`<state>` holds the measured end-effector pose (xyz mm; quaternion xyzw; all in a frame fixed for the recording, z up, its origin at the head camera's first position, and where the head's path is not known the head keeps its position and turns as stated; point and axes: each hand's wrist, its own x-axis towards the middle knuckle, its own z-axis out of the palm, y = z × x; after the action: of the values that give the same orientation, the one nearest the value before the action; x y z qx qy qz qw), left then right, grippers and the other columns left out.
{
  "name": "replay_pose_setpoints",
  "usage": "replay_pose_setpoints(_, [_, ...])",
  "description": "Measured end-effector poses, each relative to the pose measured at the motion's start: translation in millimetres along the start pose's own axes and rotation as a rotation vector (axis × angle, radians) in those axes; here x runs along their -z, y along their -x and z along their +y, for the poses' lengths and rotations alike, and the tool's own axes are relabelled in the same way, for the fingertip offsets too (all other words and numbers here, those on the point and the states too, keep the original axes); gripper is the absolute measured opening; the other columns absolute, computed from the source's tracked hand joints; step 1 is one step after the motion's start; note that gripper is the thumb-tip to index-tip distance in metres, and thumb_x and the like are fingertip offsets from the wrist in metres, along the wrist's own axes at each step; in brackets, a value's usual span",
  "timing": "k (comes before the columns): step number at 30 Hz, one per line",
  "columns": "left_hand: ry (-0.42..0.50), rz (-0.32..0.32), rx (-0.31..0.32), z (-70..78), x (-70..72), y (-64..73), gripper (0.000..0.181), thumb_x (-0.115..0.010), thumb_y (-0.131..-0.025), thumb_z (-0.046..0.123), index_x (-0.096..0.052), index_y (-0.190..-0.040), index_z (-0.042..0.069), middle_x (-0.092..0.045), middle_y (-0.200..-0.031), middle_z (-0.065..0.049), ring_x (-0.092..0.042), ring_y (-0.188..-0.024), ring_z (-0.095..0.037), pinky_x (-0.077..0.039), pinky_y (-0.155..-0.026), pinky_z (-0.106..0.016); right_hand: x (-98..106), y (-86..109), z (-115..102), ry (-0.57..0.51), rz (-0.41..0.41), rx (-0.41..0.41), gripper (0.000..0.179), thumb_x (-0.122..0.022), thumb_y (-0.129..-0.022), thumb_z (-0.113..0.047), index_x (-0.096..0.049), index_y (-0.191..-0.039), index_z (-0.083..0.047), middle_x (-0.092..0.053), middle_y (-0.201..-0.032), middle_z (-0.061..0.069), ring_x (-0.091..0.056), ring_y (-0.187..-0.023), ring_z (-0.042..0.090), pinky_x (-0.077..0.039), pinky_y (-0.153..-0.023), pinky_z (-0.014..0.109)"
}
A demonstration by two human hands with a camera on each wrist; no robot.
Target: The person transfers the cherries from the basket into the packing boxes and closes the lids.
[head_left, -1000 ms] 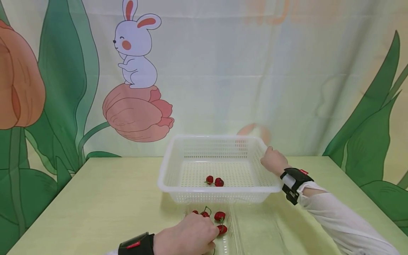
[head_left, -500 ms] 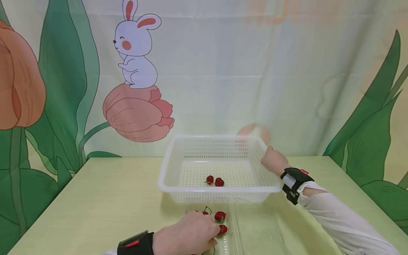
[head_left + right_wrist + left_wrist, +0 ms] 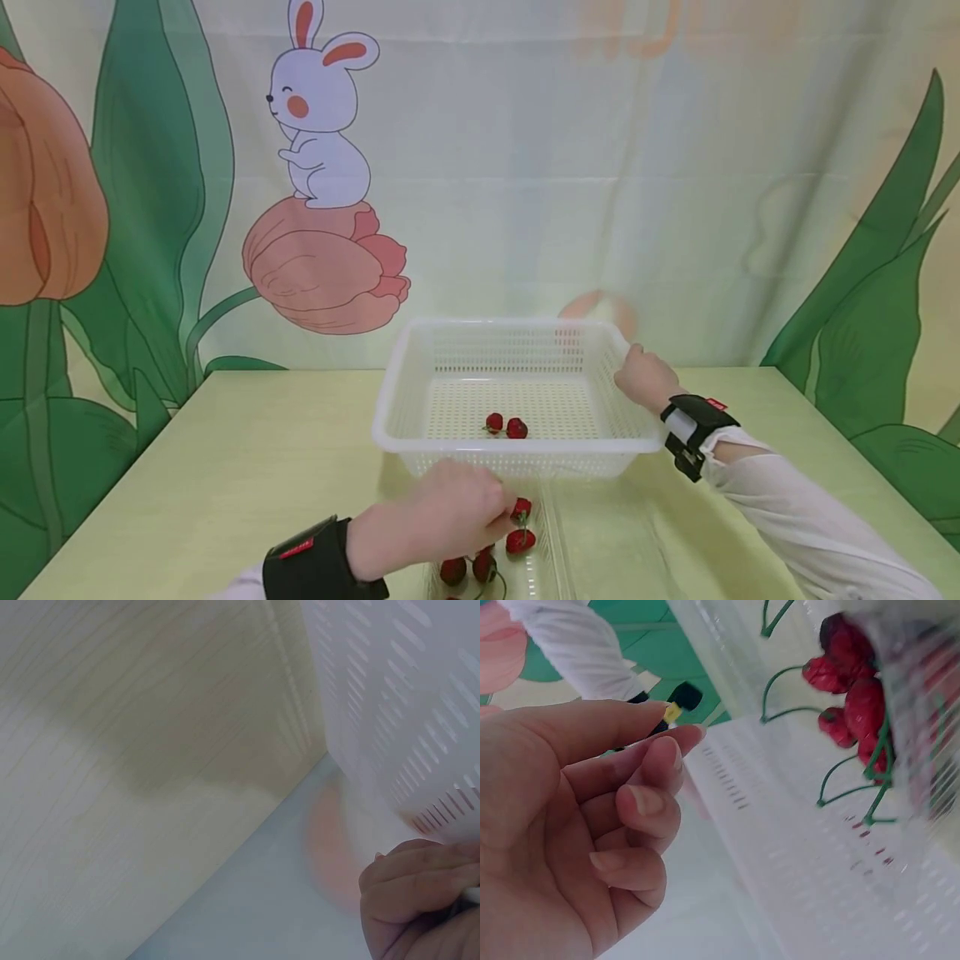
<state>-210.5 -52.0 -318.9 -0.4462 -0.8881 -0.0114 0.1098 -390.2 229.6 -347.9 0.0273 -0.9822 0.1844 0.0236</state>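
Gripping a basket (image 3: 517, 446) near the pale tabletop's (image 3: 255, 467) far edge, the right hand (image 3: 647, 379) fronts a rabbit backdrop (image 3: 495, 183); the left hand (image 3: 442, 510) curls loosely near cherries (image 3: 520, 542).

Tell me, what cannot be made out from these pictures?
- Head: how many red fruits the clear container holds; left hand covers part.
- Head: the clear container's near end, cut off by bottom edge.
- Left wrist: rightmost red fruits, blurred behind the clear container.
- Right wrist: parts of right hand and white basket, cut off by right edge.
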Motion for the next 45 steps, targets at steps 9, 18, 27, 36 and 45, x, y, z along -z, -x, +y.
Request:
replay_pose_setpoints(9, [0.027,0.095,0.001,-16.8,18.0,-7.9,0.026,-0.066,-0.078,0.015,-0.048,-0.059,0.017,-0.034,-0.051,0.012,-0.031,-0.046,-0.002,-0.024,-0.04,-0.019,0.5,1.3,-0.3,-0.006,-0.004,0.002,0.026,-0.044,-0.084,-0.007,-0.035,-0.098,0.013,-0.047,-0.071,0.018,-0.052,-0.056,0.026,-0.037,-0.047,0.032])
replay_pose_setpoints(18, [0.075,0.109,0.043,-37.3,37.0,-25.6,0.019,-0.062,-0.081,0.012,-0.055,-0.064,0.016,-0.041,-0.053,0.011,-0.039,-0.05,-0.004,-0.03,-0.044,-0.021,-0.9,-1.1,1.9,0.005,0.0,0.02,0.026,-0.043,-0.085,-0.007,-0.035,-0.098,0.014,-0.046,-0.069,0.018,-0.048,-0.054,0.026,-0.033,-0.048,0.032])
replay_pose_setpoints(27, [0.082,0.141,0.111,-58.1,55.5,-48.2,0.01,-0.062,-0.082,0.012,-0.063,-0.072,0.014,-0.052,-0.06,0.009,-0.044,-0.051,-0.005,-0.035,-0.047,-0.021,0.1,0.1,1.1,-0.012,0.001,0.019,0.027,-0.044,-0.085,-0.007,-0.035,-0.1,0.014,-0.046,-0.07,0.018,-0.049,-0.055,0.025,-0.034,-0.048,0.032])
replay_pose_setpoints(36, [0.119,0.165,0.168,-76.4,65.8,-65.5,0.01,-0.061,-0.084,0.011,-0.065,-0.075,0.01,-0.052,-0.061,0.006,-0.042,-0.05,-0.007,-0.031,-0.044,-0.021,0.9,1.1,-0.4,0.002,-0.009,0.012,0.03,-0.042,-0.086,-0.007,-0.035,-0.105,0.016,-0.045,-0.069,0.018,-0.043,-0.054,0.026,-0.03,-0.049,0.034])
replay_pose_setpoints(45, [0.11,0.18,0.225,-91.4,67.6,-74.6,0.01,-0.059,-0.085,0.012,-0.066,-0.078,0.011,-0.054,-0.064,0.005,-0.046,-0.054,-0.009,-0.035,-0.047,-0.023,0.0,0.7,1.7,0.01,-0.009,0.027,0.033,-0.041,-0.088,-0.008,-0.034,-0.108,0.017,-0.042,-0.066,0.016,-0.035,-0.052,0.023,-0.026,-0.049,0.035])
